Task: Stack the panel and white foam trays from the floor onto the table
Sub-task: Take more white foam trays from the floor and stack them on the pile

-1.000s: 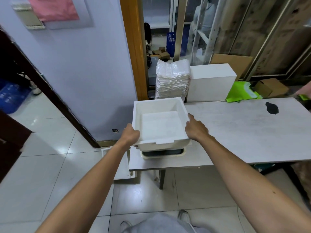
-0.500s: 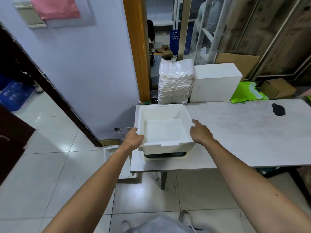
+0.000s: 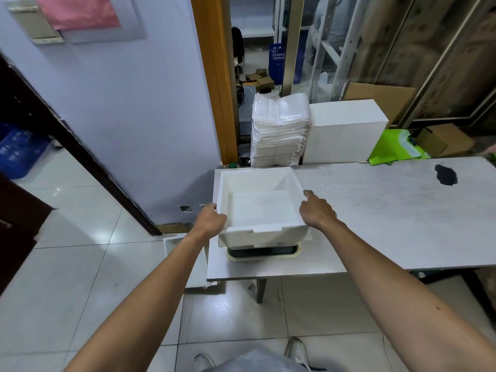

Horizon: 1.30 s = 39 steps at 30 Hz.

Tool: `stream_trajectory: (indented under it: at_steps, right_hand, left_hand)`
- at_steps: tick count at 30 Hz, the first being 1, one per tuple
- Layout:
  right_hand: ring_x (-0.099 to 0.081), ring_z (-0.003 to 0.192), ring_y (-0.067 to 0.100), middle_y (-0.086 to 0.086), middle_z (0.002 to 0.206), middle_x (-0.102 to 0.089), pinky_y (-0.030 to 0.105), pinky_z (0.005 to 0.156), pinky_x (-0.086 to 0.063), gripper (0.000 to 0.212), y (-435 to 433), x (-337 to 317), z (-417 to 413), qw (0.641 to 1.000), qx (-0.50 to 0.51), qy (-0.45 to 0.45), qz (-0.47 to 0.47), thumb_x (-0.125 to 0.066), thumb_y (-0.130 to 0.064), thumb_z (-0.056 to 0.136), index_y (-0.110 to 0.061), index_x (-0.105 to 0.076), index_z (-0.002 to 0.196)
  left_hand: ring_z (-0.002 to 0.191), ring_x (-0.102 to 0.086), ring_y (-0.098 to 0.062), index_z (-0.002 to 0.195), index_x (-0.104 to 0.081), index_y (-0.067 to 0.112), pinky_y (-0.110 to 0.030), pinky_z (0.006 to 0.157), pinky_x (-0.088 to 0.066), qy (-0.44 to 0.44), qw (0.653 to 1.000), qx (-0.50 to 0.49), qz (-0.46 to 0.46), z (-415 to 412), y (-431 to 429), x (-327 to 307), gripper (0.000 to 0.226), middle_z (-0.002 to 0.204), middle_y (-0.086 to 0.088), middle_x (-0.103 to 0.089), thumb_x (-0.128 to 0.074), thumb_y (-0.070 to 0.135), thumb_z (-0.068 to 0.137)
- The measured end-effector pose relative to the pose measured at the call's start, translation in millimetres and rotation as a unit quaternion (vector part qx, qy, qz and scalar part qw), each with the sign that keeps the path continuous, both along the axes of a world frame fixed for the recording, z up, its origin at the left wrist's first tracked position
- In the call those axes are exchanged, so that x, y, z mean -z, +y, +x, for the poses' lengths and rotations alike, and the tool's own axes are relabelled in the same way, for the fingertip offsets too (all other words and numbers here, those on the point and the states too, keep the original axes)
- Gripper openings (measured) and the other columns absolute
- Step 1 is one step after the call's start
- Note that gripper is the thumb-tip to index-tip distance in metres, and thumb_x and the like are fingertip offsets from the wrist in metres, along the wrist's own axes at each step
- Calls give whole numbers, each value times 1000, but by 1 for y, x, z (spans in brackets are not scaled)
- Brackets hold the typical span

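While the white foam tray [image 3: 259,208] sits open side up on the dark, cream-rimmed panel [image 3: 263,252] at the worktop's [image 3: 375,210] left end, the left hand [image 3: 210,218] curls its fingers round the tray's left wall. The right hand [image 3: 318,210] clasps the right wall, index finger straight along the rim. The tray looks nearly square, its walls parallel to the worktop's edges.
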State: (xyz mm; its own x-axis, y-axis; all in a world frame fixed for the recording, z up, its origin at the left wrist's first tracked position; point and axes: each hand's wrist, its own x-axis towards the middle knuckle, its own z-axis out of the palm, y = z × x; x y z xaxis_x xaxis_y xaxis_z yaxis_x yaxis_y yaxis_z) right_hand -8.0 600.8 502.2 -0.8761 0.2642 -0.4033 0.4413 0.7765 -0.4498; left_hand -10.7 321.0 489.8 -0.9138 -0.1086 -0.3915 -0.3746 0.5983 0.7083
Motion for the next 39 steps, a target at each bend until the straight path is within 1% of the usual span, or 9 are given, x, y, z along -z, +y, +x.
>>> stream_trajectory:
  at_steps: [11,18,20,22,24,28,33,36,39]
  right_hand:
    - [-47,128,34,11,146,-47,41,98,-37,56,0,4,-13,1000,-3,-3,8,-29,-23,101,-30,-23,156]
    - [-46,128,33,11,146,-46,42,100,-37,55,1,10,-18,1000,-5,-6,9,-29,-27,101,-33,-24,156]
    - [-47,127,33,11,147,-47,41,97,-38,55,2,13,-18,1000,-6,-7,14,-28,-27,102,-34,-23,156]
    - [-49,125,33,10,145,-49,39,90,-38,56,2,16,-18,1000,-13,-6,21,-28,-27,102,-34,-22,157]
    - [-50,123,33,10,142,-52,39,87,-38,56,1,18,-18,999,-18,-5,26,-27,-26,102,-34,-21,157]
    - [-54,109,32,13,130,-57,37,82,-37,57,-2,20,-16,999,-23,-7,43,-26,-25,102,-35,-18,157]
    - [-51,86,28,10,103,-60,38,79,-42,61,-4,22,-10,997,-34,-22,68,-28,-22,101,-35,-12,158]
    - [-54,78,26,3,79,-51,35,73,-42,70,-7,25,-8,991,-67,-50,105,-33,-17,98,-33,-2,159]
    - [-53,73,23,3,77,-50,34,69,-41,77,-8,29,-8,985,-89,-69,128,-37,-15,96,-31,6,158]
  left_hand:
    - [101,-61,-28,116,-58,12,-38,88,-52,4,1000,3,-10,-12,-1,7,27,105,-5,-64,-51,10,90]
    - [86,-63,-25,116,-60,14,-38,71,-58,25,1000,-10,-2,-15,1,11,30,102,-4,-66,-48,9,88]
    - [81,-61,-24,119,-59,16,-33,66,-54,24,1000,-9,0,-16,2,13,32,99,-2,-65,-48,13,90]
    - [86,-61,-27,121,-60,15,-32,72,-52,21,1000,2,-15,-15,2,16,31,100,-4,-65,-47,18,92]
    - [102,-62,-31,126,-57,14,-39,87,-53,19,999,17,-44,-13,0,22,36,110,-6,-67,-46,23,93]
    - [121,-55,-37,151,-32,15,-46,100,-47,38,992,55,-107,-10,2,26,54,138,-10,-57,-43,21,99]
    - [107,-59,-39,157,-13,20,-43,83,-48,48,970,118,-207,-9,3,32,62,126,-18,-62,-37,22,101]
    - [87,-62,-33,158,-8,21,-41,74,-53,32,960,134,-244,-7,3,34,64,110,-16,-67,-37,25,101]
    - [73,-61,-30,158,-4,18,-40,66,-53,12,944,148,-295,-5,9,32,71,87,-11,-63,-38,17,96]
